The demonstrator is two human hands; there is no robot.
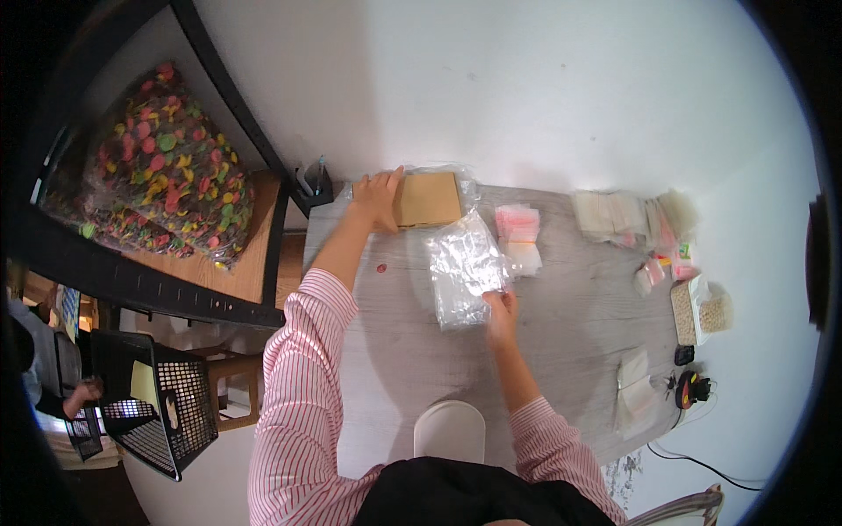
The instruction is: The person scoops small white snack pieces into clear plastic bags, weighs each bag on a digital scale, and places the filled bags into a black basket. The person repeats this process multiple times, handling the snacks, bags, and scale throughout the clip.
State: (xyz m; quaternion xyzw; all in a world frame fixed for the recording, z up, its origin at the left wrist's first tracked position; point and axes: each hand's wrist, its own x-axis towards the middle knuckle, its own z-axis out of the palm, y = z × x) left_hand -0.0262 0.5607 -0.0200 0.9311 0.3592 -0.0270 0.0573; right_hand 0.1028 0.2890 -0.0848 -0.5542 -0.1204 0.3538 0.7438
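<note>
A flat brown cardboard piece (428,200) lies at the far edge of the table on clear plastic wrap. My left hand (375,200) rests at its left side, fingers spread, touching it. Nearer to me is a shiny clear plastic bag (465,267), spread out on the table. The fingers of my right hand (501,317) are closed on its lower right edge. Just right of the bag lies a pile of small clear bags with pink edges (519,238). A small dark red round thing (381,268) sits alone left of the bag.
Stacks of clear bags (614,217) lie at the far right, with a tissue box (688,311) and a red-black device (693,390) nearer. A white rounded stool or seat (449,430) shows at the near edge. A shelf at left holds large bags of colourful pieces (167,175); black baskets (158,399) stand below.
</note>
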